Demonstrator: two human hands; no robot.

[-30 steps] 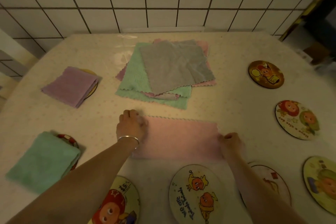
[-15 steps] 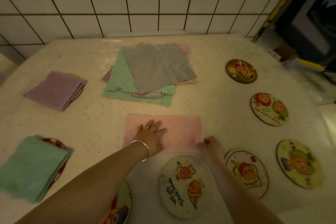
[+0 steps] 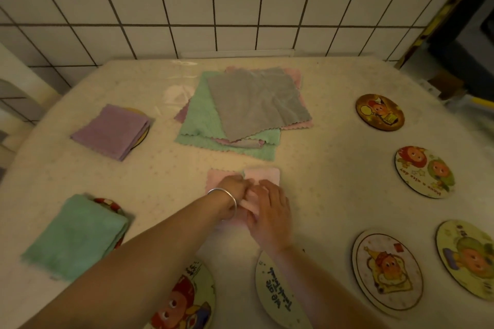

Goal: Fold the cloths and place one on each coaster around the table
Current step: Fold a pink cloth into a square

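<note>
A pink cloth (image 3: 263,176) lies on the table (image 3: 331,195) in front of me, its right part doubled over to the left. My left hand (image 3: 233,189), with a bracelet at the wrist, grips the cloth at its left side. My right hand (image 3: 270,211) lies over the folded layer and holds its edge beside the left hand. A folded purple cloth (image 3: 111,131) and a folded green cloth (image 3: 74,235) each cover a coaster at the left. Bare cartoon coasters lie near me (image 3: 278,294), (image 3: 187,299) and to the right (image 3: 387,270).
A pile of unfolded cloths (image 3: 235,139), grey one (image 3: 256,101) on top, sits at the table's middle back. More bare coasters line the right side (image 3: 379,112), (image 3: 425,171), (image 3: 467,259). A tiled wall (image 3: 240,8) stands behind the table.
My right hand has carried the pink cloth's right end over to the left, halving its width. My left hand went from pressing flat to gripping the cloth.
</note>
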